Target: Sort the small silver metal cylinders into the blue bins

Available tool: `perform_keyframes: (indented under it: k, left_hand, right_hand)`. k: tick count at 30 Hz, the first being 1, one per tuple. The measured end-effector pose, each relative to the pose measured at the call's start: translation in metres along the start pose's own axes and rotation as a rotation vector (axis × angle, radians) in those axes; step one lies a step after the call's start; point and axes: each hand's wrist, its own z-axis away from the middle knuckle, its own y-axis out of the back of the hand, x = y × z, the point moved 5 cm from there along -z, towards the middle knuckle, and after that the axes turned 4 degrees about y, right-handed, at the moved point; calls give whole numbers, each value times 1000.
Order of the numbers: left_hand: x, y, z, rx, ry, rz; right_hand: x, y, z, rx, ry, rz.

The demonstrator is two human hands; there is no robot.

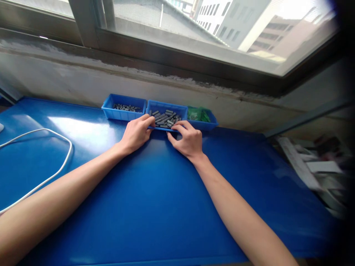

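Three blue bins stand in a row at the back of the blue table. The middle bin [168,105] holds several dark grey cylindrical parts [163,119]. My left hand [138,133] is closed on this bin's front left corner, its fingers over the rim. At the front right of the same bin, my right hand [188,139] pinches the front edge, with the thumb below and fingers over the rim. The left bin [122,115] contains small metal pieces [126,108]. Green bags [199,114] lie in the right bin [212,123], partly behind my right hand.
A white cable [68,151] curves over the left of the blue table [155,207]. Behind the bins are a wall [83,84] and a window frame [166,55]. Blurred items [324,166] sit beyond the table's right edge.
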Motion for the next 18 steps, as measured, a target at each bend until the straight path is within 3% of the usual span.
perform_keyframes:
  k: [3,8,18]
  left_hand:
    - [-1,1,-1,18,-8,13]
    - [0,2,-2,28,-3,-10]
    - [0,4,0,8,-15,-3]
  right_hand:
    - [4,7,-1,101,-2,-94]
    - [19,17,-2,313,-240,-157]
    - [52,-17,-9,109,-153,-519]
